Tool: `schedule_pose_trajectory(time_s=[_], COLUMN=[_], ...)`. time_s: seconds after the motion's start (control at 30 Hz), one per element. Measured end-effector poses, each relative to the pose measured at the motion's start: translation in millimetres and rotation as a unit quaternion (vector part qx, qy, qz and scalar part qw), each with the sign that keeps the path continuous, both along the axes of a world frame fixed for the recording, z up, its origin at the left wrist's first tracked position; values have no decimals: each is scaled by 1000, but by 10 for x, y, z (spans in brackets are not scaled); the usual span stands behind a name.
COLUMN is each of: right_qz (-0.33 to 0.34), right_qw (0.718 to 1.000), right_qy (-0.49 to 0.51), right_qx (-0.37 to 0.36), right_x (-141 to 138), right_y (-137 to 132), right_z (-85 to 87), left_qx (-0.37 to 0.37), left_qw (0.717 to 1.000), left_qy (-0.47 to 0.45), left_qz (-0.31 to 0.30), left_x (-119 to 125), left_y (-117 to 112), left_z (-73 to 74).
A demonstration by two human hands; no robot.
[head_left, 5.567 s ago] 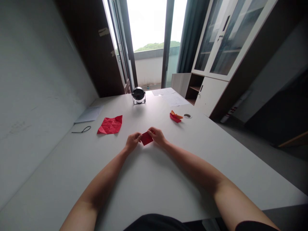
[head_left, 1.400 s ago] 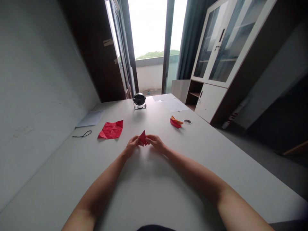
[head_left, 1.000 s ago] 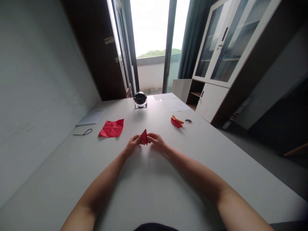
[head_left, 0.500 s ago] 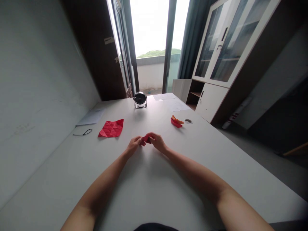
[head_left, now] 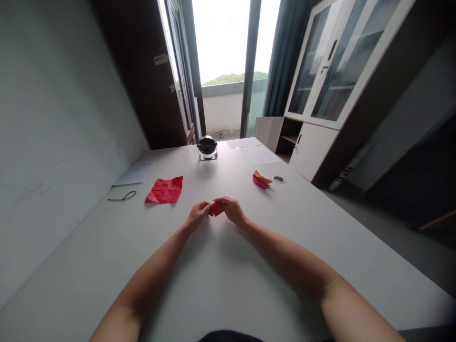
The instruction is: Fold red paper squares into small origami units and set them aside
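A small folded piece of red paper [head_left: 217, 208] is held between my two hands, just above the middle of the white table [head_left: 221, 275]. My left hand [head_left: 199, 213] pinches its left edge with thumb and fingers. Closed on its right and upper side is my right hand [head_left: 232, 210]. Farther left lies a creased, unfolded red paper sheet [head_left: 164, 190]. To the right, a folded paper piece in red and orange [head_left: 261, 180] rests on the tabletop.
A round black device on a silver stand [head_left: 207, 148] stands at the table's far end. White papers [head_left: 133, 173] lie by the left wall, with a black cord loop [head_left: 123, 196] nearby. A cable-hole ring [head_left: 278, 180] sits near the right edge, and more sheets [head_left: 263, 156] lie behind.
The red paper between my hands has turned, so a flat, squarish face now shows. My right-hand fingers have shifted slightly along its edge; the things on the table stay put.
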State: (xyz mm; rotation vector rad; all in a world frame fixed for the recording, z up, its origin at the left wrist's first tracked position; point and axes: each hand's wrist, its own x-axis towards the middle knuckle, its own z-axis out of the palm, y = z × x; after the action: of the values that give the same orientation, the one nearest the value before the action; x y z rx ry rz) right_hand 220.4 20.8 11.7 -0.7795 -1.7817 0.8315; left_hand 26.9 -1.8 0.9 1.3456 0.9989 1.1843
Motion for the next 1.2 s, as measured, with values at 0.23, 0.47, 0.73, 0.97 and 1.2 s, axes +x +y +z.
schedule_pose_trajectory(time_s=[0.23, 0.47, 0.73, 0.97, 1.2], right_qz=[13, 21, 26, 3, -13], right_qw=[996, 993, 994, 992, 990], right_qy=[20, -64, -65, -117, -141], right_qx=[-85, -95, -83, -40, 21], right_x=[6, -19, 1, -13, -12], right_y=[6, 71, 53, 117, 70], right_z=[-15, -148, -87, -198, -180], left_qx=[68, 99, 81, 119, 192], left_qw=[995, 985, 993, 981, 941], left_qy=[56, 111, 70, 125, 241], left_qz=[52, 89, 41, 89, 143], left_x=[-39, -46, -26, -59, -63], left_y=[18, -19, 4, -2, -50], left_z=[-45, -29, -35, -59, 39])
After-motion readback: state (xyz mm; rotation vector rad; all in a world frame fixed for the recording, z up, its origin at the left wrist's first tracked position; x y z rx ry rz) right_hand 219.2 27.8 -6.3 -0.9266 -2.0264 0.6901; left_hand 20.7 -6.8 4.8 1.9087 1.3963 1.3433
